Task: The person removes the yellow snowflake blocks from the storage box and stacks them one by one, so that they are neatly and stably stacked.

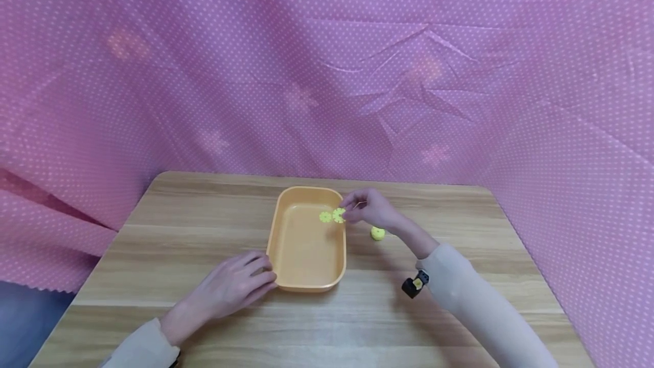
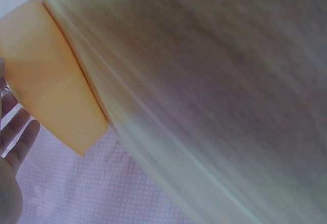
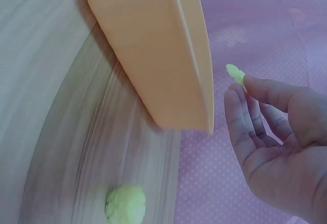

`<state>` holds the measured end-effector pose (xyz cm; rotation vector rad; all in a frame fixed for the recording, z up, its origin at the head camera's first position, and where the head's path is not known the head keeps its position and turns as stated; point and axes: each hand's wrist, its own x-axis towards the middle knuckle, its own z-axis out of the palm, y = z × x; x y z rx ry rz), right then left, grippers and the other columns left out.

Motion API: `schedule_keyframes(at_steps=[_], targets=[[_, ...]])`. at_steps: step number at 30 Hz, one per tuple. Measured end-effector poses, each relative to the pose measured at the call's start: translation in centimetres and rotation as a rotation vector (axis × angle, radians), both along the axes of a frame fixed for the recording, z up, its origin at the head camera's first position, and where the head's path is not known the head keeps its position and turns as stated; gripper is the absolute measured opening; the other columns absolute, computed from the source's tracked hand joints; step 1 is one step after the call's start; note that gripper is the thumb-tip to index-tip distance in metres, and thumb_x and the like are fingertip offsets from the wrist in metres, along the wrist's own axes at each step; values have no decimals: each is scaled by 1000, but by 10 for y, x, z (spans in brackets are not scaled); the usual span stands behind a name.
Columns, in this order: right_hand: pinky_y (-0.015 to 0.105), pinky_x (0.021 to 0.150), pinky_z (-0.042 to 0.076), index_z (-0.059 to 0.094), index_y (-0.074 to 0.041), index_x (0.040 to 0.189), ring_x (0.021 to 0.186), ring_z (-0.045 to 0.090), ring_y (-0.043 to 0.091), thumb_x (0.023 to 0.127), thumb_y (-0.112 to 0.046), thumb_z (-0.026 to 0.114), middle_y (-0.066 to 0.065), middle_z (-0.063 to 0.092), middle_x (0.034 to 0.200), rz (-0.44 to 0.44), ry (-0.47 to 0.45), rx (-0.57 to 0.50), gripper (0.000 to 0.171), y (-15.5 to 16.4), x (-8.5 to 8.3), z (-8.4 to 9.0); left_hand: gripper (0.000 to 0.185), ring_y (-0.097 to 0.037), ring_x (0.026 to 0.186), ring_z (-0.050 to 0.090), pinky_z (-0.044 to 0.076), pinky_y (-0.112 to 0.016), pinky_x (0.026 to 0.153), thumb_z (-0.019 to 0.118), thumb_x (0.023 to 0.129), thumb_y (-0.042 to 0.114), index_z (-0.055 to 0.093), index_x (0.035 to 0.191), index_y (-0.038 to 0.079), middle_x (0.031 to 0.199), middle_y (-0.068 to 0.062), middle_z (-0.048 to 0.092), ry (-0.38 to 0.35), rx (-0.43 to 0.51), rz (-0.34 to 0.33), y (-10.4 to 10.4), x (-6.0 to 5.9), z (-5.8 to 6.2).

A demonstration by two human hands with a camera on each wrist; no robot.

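Note:
An orange rectangular tray [image 1: 306, 249] lies on the wooden table. My left hand [image 1: 240, 284] holds its near left corner, fingertips over the rim; in the left wrist view the fingers [image 2: 23, 137] show at the edge of the tray wall. Between thumb and fingertips my right hand [image 1: 372, 208] pinches a yellow notched snowflake disc [image 1: 339, 215], above the tray's far right rim. That disc [image 3: 235, 73] appears nearly edge-on in the right wrist view. Inside the tray is another yellow snowflake disc [image 1: 325, 217].
To the right of the tray stands a small stack of yellow snowflake discs [image 1: 377, 234] on the table [image 1: 434, 311]. Pink dotted cloth [image 1: 327, 101] hangs behind the table and along both sides. A black wrist camera [image 1: 415, 284] sticks out from the right sleeve.

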<state>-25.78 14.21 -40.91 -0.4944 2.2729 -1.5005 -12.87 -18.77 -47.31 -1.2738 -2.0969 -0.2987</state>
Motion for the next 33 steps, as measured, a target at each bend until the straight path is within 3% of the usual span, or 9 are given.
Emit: schedule_keyframes(at_steps=[7, 14, 20, 33], targets=[[41, 84, 61, 64, 6, 111, 81, 69, 20, 83, -1, 70, 14, 64, 94, -68, -19, -18, 29, 26, 1, -2, 11, -18, 93, 64, 58, -33, 76, 67, 89, 28, 70, 89, 17, 93, 2, 65, 9, 3, -3, 0, -1, 1], [45, 85, 60, 64, 7, 114, 81, 71, 20, 84, -3, 70, 17, 66, 97, -132, -21, -37, 32, 48, 3, -10, 10, -18, 93, 64, 58, -33, 76, 70, 86, 27, 70, 89, 18, 93, 2, 65, 2, 1, -5, 0, -2, 0], [37, 80, 62, 64, 9, 114, 79, 70, 16, 84, -1, 70, 17, 67, 97, -168, -27, -31, 32, 62, 2, -21, 10, -18, 93, 64, 59, -33, 76, 69, 87, 27, 70, 89, 18, 93, 2, 65, 4, -1, -3, -1, -3, -1], [36, 82, 61, 66, 6, 113, 82, 69, 15, 84, -2, 70, 14, 70, 97, -249, -102, 23, 30, 81, -1, -49, 10, -18, 94, 64, 58, -32, 77, 68, 88, 28, 70, 89, 18, 93, 2, 65, 1, -3, 5, -2, -3, -1]])
